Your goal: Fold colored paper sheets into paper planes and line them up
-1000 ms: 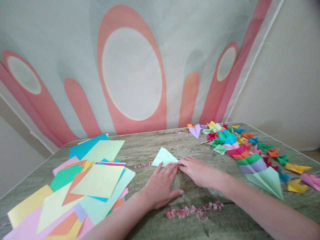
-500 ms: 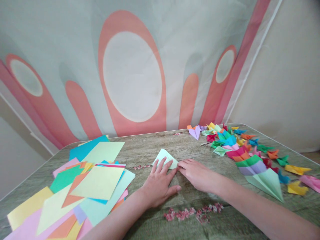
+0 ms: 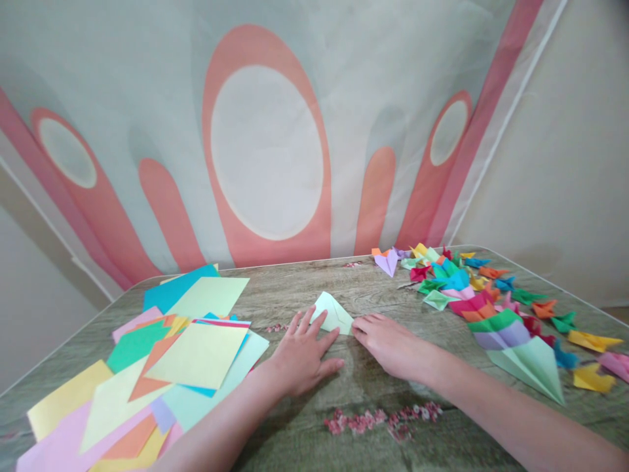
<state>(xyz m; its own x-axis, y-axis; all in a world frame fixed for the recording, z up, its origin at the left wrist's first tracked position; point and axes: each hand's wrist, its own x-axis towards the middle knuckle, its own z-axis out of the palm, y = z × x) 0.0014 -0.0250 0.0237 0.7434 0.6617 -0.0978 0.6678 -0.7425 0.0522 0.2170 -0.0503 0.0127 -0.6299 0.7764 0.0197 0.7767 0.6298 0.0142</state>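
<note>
Resting flat or holding something, that left hand [image 3: 303, 359]?

Pretty flat tbh, fingers spread on the wood-look table [image 3: 295, 283], with a couple of tips right at the left edge of the pale green folded paper [image 3: 331, 314].

And the right hand [image 3: 381, 337]?

Fingers bunched together, tips on the paper's right corner. Can't tell if it's a real pinch, the thumb's hidden. The paper lies between the two sets of fingers and pokes out past them, creases showing.

What else is around?

Left of the left fingers there's a messy pile of coloured sheets [image 3: 196, 357]. Well right of the right fingers, a row of nested folded pieces [image 3: 533, 367] with a pale green one nearest, plus loads of small folded pieces [image 3: 594, 341] about. Pink flower print [image 3: 356, 421] on the near side of the fingers, pink-and-grey backdrop [image 3: 167, 216] beyond them.
</note>
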